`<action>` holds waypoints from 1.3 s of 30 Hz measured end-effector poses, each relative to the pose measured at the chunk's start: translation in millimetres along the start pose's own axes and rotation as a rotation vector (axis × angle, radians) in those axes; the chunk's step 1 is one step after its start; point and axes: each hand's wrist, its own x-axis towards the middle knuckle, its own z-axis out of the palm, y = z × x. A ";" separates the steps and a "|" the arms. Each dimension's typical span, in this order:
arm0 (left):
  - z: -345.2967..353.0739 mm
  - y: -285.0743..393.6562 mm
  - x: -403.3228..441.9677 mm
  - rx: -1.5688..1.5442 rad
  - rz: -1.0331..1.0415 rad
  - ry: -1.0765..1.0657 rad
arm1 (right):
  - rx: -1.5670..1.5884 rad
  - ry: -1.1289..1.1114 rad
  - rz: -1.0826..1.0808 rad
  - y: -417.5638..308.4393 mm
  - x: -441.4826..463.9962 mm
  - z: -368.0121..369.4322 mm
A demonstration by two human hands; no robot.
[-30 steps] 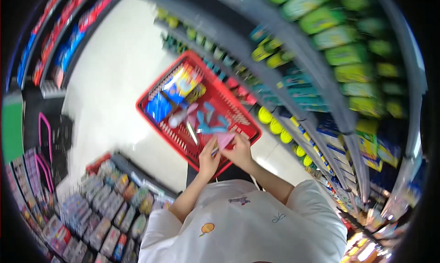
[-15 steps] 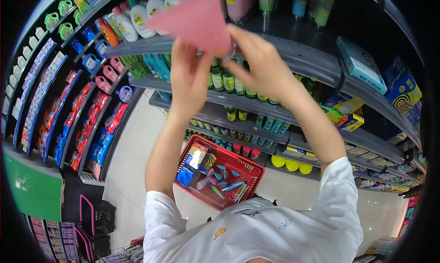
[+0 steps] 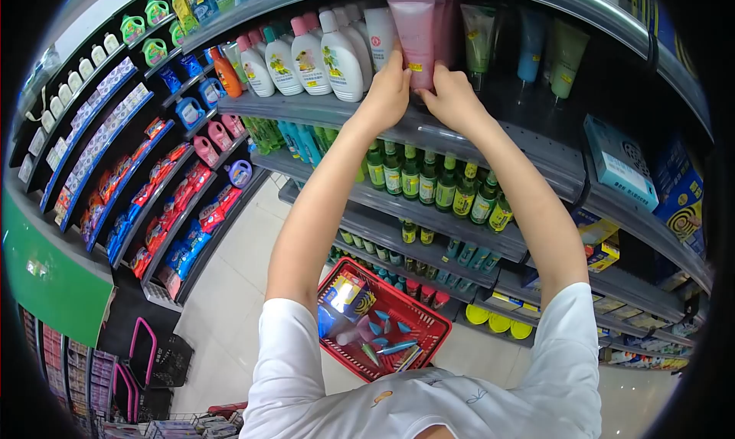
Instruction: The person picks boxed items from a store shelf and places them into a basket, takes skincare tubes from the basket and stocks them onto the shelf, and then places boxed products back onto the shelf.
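A pink squeeze tube [image 3: 414,37] stands upright, cap end down, at the front of the upper shelf [image 3: 321,111]. My left hand [image 3: 387,94] grips its lower left side, fingers partly hidden behind it. From the lower right, my right hand [image 3: 455,96] closes on the same tube near its yellow sticker. Another pink tube shows just behind it. Close by on the left are a white bottle [image 3: 379,41] and several white lotion bottles [image 3: 341,56]. To the right stand a green tube [image 3: 479,37], a blue tube [image 3: 530,48] and another green tube [image 3: 568,64].
Below my arms, several green bottles [image 3: 427,180] line a lower shelf. A red shopping basket [image 3: 440,333] with boxes, tubes and other goods sits on the floor in front of me. At right lies a light blue box [image 3: 619,163]; laundry goods fill shelves at left.
Both hands have carried the pink tube from a tilted, raised position in front of the shelf onto the shelf, where it is now upright. My view has shifted slightly.
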 end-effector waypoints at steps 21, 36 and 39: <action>-80.9 0.8 -158.0 -0.004 -0.045 0.084 | 0.155 0.315 -0.268 -45.0 -94.4 18.1; 81.6 -79.8 -641.8 0.144 -1.398 -0.004 | 0.378 -0.995 -0.090 -23.8 -476.1 396.8; 105.7 -104.6 -660.6 0.223 -1.247 -0.074 | 0.244 -1.041 -0.115 -22.3 -494.9 425.6</action>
